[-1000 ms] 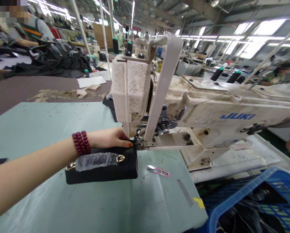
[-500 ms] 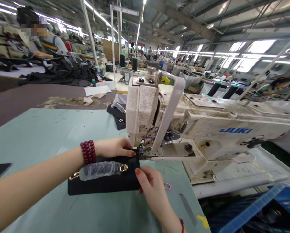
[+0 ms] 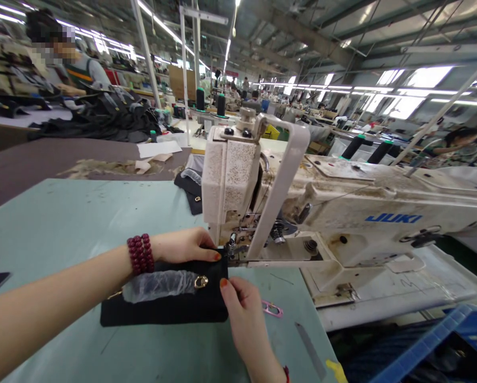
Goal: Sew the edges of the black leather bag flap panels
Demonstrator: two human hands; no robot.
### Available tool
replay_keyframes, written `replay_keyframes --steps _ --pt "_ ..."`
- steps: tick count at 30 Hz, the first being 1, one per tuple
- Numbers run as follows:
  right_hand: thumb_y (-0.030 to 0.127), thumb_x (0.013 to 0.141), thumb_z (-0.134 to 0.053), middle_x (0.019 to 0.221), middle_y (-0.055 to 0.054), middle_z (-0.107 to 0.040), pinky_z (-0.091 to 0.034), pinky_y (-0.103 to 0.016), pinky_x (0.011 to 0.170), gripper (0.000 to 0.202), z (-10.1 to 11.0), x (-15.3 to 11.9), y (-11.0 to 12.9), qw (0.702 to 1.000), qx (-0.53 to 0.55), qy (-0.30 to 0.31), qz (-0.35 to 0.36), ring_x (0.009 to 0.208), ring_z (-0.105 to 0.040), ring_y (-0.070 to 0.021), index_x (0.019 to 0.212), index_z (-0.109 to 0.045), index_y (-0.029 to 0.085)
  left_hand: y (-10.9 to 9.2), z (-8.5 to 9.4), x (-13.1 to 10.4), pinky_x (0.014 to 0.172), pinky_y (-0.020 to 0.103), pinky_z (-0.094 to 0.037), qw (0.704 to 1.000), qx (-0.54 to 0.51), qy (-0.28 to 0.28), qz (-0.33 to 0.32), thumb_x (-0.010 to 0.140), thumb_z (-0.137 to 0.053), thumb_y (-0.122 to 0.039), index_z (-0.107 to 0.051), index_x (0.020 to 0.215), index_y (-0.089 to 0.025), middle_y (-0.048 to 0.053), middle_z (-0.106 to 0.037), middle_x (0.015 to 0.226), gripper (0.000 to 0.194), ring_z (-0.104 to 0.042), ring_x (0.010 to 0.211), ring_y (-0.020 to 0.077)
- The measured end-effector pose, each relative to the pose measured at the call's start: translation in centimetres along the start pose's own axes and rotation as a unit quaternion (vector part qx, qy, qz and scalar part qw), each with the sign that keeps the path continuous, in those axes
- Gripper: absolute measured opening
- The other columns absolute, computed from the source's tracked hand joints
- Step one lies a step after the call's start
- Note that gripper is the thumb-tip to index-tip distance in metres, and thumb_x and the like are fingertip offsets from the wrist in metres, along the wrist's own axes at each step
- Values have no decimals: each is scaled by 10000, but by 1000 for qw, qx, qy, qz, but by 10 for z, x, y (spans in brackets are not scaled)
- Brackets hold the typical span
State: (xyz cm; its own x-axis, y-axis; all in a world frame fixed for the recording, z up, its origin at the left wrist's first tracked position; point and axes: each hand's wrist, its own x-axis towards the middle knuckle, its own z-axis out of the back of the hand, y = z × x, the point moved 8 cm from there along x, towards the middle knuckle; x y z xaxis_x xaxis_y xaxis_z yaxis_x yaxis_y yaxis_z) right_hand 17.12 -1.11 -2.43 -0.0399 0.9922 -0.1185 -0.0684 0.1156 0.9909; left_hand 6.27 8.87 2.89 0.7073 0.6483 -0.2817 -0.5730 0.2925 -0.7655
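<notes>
A black bag panel with a plastic-wrapped handle and gold buckle lies on the pale green table. Its far right corner is at the presser foot of a white sewing machine. My left hand presses on the panel's far edge, fingers bent, thumb on top beside the foot. Along the right edge, my right hand pinches the panel, thumb above and fingers partly hidden beneath. The needle's point cannot be made out.
A pink clip-like piece and a grey metal strip lie right of my right hand. Behind the machine head sits another black piece with a wrapped handle. A blue crate stands lower right. A co-worker is at far left.
The panel and both hands have shifted slightly left and down in view, with the machine head also a little left. More of the pink piece shows. Both hands keep their hold.
</notes>
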Motion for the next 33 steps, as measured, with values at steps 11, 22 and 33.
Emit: replay_keyframes --steps 11,22,33 --pt "527 832 -452 643 -4 -260 -184 -159 532 465 1 5 -8 1000 19 -7 -18 615 -224 -37 650 -330 117 6 -4 3 543 237 -371 999 -18 27 11 842 -559 -571 -636 702 -156 -5 -555 692 445 -443 613 137" --pt "526 835 -460 636 2 -241 -176 -167 526 466 1 5 -10 999 32 -8 -19 603 -211 -36 644 -313 127 9 -4 4 561 245 -407 1000 -11 27 3 857 -544 -561 -661 732 -153 15 -615 729 442 -499 632 151" --pt "534 809 -516 636 5 -241 -183 -158 528 480 -2 10 -14 994 102 -1 -41 606 -209 -34 653 -324 122 -6 -3 3 774 263 -517 999 -30 31 -14 867 -532 -425 -673 915 -174 33 -729 916 292 -642 896 217"
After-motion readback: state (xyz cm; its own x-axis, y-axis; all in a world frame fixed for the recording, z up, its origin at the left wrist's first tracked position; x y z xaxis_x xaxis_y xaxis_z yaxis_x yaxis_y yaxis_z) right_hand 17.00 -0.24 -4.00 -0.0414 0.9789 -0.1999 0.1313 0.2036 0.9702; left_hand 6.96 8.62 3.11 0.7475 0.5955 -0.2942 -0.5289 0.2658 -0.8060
